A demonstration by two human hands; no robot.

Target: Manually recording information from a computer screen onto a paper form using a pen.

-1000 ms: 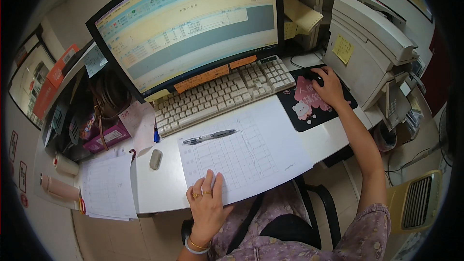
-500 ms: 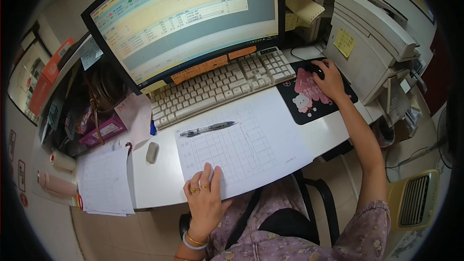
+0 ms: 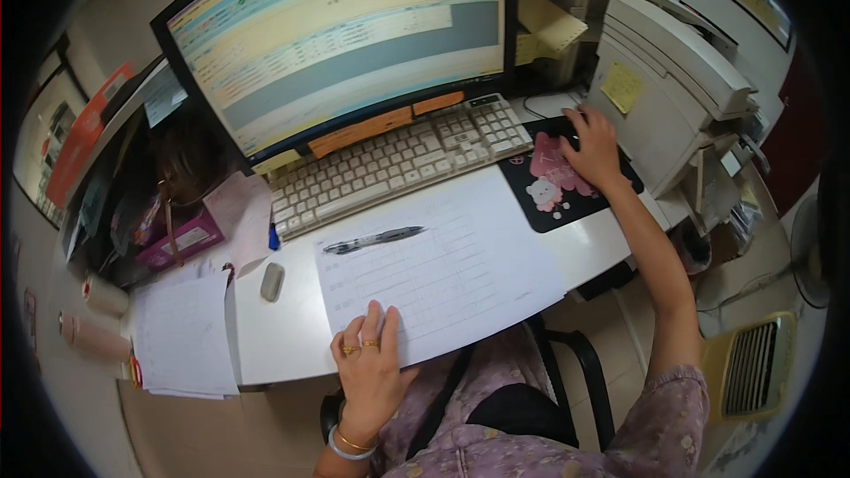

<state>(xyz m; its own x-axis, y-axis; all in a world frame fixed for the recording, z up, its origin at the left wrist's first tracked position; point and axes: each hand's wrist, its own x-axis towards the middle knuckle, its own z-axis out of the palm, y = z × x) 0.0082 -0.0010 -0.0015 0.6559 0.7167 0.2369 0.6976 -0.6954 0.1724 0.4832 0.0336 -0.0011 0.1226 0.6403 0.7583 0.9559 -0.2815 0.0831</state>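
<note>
My left hand (image 3: 370, 363) lies flat at the near edge of a white sheet with a printed grid (image 3: 416, 288), fingers spread and holding nothing. Rings show on its fingers. A dark pen (image 3: 374, 240) rests across the upper part of that sheet. To the right, my right hand (image 3: 594, 146) curves over a dark computer mouse (image 3: 573, 134), which is mostly hidden under the fingers. Beneath it lies a black mouse pad (image 3: 567, 207) with a pink bear picture. An off-white keyboard (image 3: 398, 162) stands between the sheet and the monitor (image 3: 354, 62), whose screen shows a table.
A grey eraser (image 3: 272, 282) sits left of the sheet, near stacked papers (image 3: 184, 336). Further left are a pink bottle (image 3: 93, 336) and a purple box (image 3: 181, 242). A beige printer (image 3: 660, 97) stands at the right, and a chair armrest (image 3: 589, 372) is below the desk edge.
The whole view has shifted slightly, with desk items appearing a little further left. Both hands keep their places, on the sheet and on the mouse.
</note>
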